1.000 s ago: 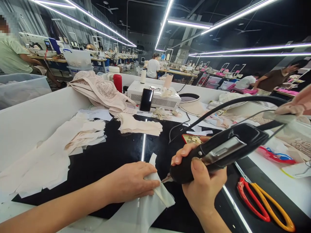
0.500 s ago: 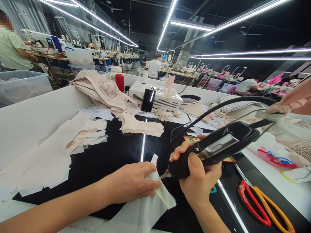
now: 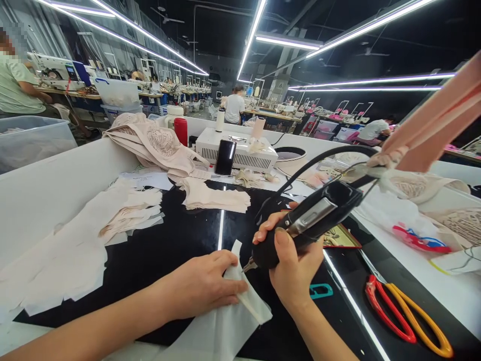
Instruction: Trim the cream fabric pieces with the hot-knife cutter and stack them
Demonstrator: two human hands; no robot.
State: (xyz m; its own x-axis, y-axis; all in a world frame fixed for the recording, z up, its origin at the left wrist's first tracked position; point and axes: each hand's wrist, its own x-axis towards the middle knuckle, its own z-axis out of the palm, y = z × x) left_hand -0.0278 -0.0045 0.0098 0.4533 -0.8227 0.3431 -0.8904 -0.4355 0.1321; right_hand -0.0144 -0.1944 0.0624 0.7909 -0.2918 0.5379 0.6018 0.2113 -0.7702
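My left hand (image 3: 205, 286) presses and grips a thin white fabric piece (image 3: 229, 326) against the black table surface, thumb and fingers either side of a folded strip. In my right hand (image 3: 295, 265) is a black corded handheld tool (image 3: 313, 215) with a metal lever along its side, my fingers wrapped round its body. Its narrow metal tip (image 3: 250, 264) points down-left at the fabric's edge, close to my left fingertips; whether it touches I cannot tell. A pink cloth tie (image 3: 391, 156) is knotted at the tool's rear end and runs up to the right.
Scissors (image 3: 398, 306) with red and orange handles lie at right, near a teal plastic piece (image 3: 321, 291) and a shallow tin (image 3: 343, 236). Pale fabric stacks (image 3: 71, 245) lie left; bras (image 3: 150, 135) are piled behind. A phone (image 3: 225, 156) leans on a white box (image 3: 205, 143).
My right hand has brought the tool slightly left, its tip now nearer the fabric. The cloth tie has swung left. My left hand stays almost in place on the fabric.
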